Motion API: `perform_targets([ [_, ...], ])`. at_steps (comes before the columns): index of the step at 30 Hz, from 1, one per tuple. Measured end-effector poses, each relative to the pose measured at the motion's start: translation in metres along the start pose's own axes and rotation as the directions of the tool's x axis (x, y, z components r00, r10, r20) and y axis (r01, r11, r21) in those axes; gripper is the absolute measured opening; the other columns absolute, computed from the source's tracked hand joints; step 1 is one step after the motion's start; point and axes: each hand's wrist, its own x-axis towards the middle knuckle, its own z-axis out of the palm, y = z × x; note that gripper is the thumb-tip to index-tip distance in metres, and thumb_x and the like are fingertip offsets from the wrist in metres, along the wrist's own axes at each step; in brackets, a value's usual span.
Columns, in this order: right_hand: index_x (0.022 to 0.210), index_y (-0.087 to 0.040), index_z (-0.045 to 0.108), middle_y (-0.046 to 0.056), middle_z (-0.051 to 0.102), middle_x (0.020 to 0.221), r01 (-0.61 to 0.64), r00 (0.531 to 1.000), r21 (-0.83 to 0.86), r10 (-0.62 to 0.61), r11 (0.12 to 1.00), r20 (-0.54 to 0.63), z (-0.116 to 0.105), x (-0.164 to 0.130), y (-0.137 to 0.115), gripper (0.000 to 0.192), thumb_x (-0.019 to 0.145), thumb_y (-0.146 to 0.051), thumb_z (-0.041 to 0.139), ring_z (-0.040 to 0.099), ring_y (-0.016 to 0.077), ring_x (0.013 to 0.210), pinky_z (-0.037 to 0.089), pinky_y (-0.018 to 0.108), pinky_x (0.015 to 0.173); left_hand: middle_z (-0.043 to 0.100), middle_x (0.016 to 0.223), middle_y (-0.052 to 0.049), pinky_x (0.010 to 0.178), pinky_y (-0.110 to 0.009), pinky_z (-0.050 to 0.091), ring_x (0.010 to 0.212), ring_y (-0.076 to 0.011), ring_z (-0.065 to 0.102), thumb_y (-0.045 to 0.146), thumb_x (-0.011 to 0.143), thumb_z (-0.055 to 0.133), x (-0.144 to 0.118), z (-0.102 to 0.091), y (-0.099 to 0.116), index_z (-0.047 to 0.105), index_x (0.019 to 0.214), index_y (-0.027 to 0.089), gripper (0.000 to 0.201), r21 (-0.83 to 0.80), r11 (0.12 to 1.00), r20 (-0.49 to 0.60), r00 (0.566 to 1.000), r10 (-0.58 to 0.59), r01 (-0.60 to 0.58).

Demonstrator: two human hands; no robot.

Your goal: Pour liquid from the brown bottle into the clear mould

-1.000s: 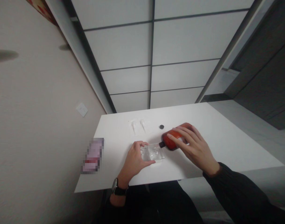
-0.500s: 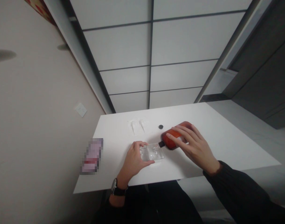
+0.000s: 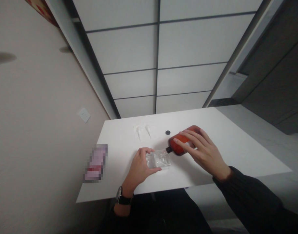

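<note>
the fingers of the left hand (image 3: 139,167) are clamped on a small clear bottle (image 3: 159,159) lying on the white worktop (image 3: 236,146), near its front edge. the fingers of the right hand (image 3: 202,152) are wrapped over a red bottle (image 3: 180,145), tilted with its dark spout at the clear bottle's mouth. a black cap (image 3: 167,132) and two white pump parts (image 3: 144,130) are seen farther back, well apart from both hands.
</note>
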Motion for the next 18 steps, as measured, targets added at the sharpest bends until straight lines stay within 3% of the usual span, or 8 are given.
perform_targets([
  [8,0.168,-0.034,0.028,0.011,0.064,0.151,-0.010,1.000,0.019,0.009,1.000,0.021,-0.0025,0.0005,0.0008,0.087,0.096,0.007,0.053,0.059,0.0281,0.141,0.043,0.057,0.122,0.065,0.124,-0.006,0.105,-0.052,0.052,0.117,-0.0304,0.065,0.016,0.062,0.099,0.0001,-0.0007,0.0004,0.048,0.112,0.026,0.072,0.015,1.000,-0.002,1.000,0.015,-0.015],
  [18,0.165,-0.030,0.035,0.014,0.064,0.149,0.023,1.000,0.012,-0.023,1.000,0.009,-0.0036,0.0034,0.0033,0.083,0.094,0.008,0.054,0.060,0.0301,0.138,0.046,0.058,0.119,0.065,0.124,-0.007,0.104,-0.052,0.052,0.115,-0.0302,0.064,0.016,0.063,0.099,0.0004,-0.0001,0.0014,0.046,0.115,0.025,0.075,0.034,0.999,0.008,1.000,0.008,-0.008],
])
